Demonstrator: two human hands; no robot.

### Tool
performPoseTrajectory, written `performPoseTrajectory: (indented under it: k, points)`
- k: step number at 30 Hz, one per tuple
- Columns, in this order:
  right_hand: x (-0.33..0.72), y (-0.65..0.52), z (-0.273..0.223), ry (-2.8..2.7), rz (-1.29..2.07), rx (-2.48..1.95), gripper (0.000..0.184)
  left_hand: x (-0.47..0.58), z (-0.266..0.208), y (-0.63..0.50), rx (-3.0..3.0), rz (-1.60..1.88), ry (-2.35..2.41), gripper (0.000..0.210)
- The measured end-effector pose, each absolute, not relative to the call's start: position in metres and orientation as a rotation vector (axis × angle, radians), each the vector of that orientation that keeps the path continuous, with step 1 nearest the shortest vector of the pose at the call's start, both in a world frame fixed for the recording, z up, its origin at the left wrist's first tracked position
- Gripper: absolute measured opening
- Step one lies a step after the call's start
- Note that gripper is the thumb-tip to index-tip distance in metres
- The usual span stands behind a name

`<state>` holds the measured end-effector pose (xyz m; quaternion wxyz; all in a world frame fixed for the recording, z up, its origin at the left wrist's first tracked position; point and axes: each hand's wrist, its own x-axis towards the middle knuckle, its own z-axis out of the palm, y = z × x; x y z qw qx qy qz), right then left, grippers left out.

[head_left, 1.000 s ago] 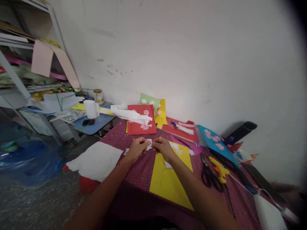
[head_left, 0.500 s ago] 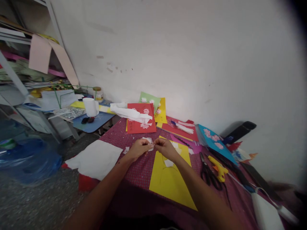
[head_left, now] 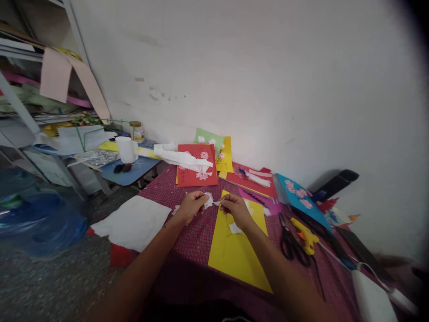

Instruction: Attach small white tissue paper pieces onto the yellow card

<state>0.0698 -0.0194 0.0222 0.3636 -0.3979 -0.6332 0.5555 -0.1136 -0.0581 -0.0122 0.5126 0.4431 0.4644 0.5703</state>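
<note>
My left hand (head_left: pixel 193 207) is closed, thumb and index finger pinched at the edge of a small white paper piece (head_left: pixel 209 200). Part of that paper is covered by the fingers. A short gap away, my right hand (head_left: pixel 236 210) pinches a thin white paper scrap (head_left: pixel 217 202), whose tip points toward the left hand. Under the right hand lies a yellow sheet (head_left: pixel 234 259) with faint curved pencil lines. A loose white square (head_left: pixel 235 228) rests on it beside the right wrist.
Black scissors (head_left: pixel 291 243) and a yellow glue gun (head_left: pixel 307 237) lie right of the yellow sheet. Behind are a red card (head_left: pixel 197 179) with pink paper flowers and a white paper strip (head_left: pixel 182 158). A large white sheet (head_left: pixel 134 223) hangs over the table's left edge.
My hands, which were fingertip to fingertip, have drawn slightly apart. The thin scrap now shows in my right fingers, and the white paper by my left fingers is more visible.
</note>
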Motion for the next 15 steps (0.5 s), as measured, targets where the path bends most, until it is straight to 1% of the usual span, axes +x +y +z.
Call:
performPoseTrajectory:
  k: [5, 11, 13, 15]
  points:
    - [0.080, -0.019, 0.022, -1.686, 1.302, -1.075, 0.013, -0.125, -0.004, -0.047, 1.156, 1.383, 1.288, 0.027]
    - [0.082, -0.019, 0.019, -1.710, 1.271, -1.153, 0.013, -0.131, 0.001, -0.023, 1.562, 1.178, 1.427, 0.012]
    - [0.079, -0.017, 0.015, -1.698, 1.266, -1.188, 0.014, -0.133, 0.001, -0.015, 1.654, 1.184, 1.492, 0.007]
    - [0.074, -0.013, 0.011, -1.704, 1.231, -1.236, 0.015, -0.137, 0.002, -0.009, 1.672, 1.231, 1.532, 0.009]
